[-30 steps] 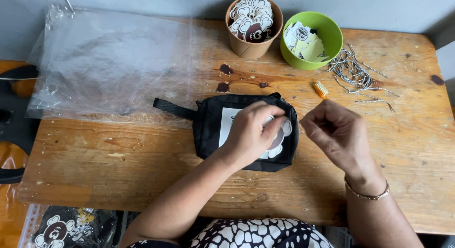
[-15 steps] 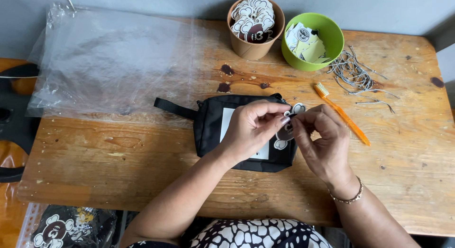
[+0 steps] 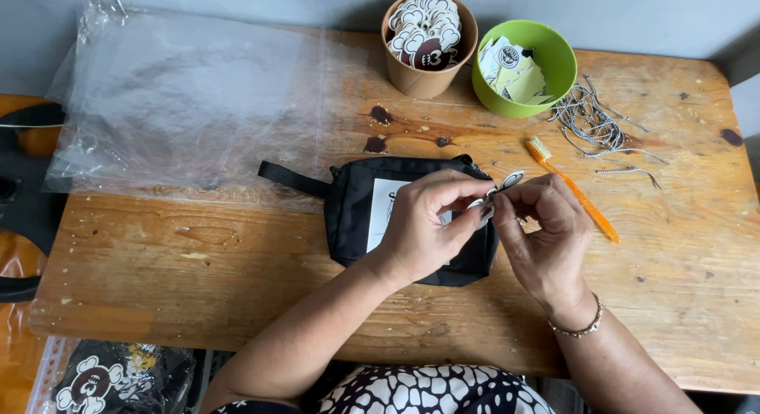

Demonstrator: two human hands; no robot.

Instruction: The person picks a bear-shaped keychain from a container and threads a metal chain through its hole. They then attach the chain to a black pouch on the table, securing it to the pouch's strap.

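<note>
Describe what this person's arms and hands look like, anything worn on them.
Both forearms are bare, with no sleeves showing. The right hand has a thin beaded bracelet at the wrist. The left hand wears nothing visible at the wrist. No gloves on either hand. Whether any rings are worn cannot be told.

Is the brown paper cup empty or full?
Full: the brown paper cup stands upright, with cloud-shaped tags heaped above its rim.

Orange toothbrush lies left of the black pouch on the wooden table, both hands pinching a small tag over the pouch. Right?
Not quite. In the head view the orange toothbrush lies right of the black pouch, not left. The rest holds: left hand and right hand pinch the small tag over it, on the wooden table.
</note>
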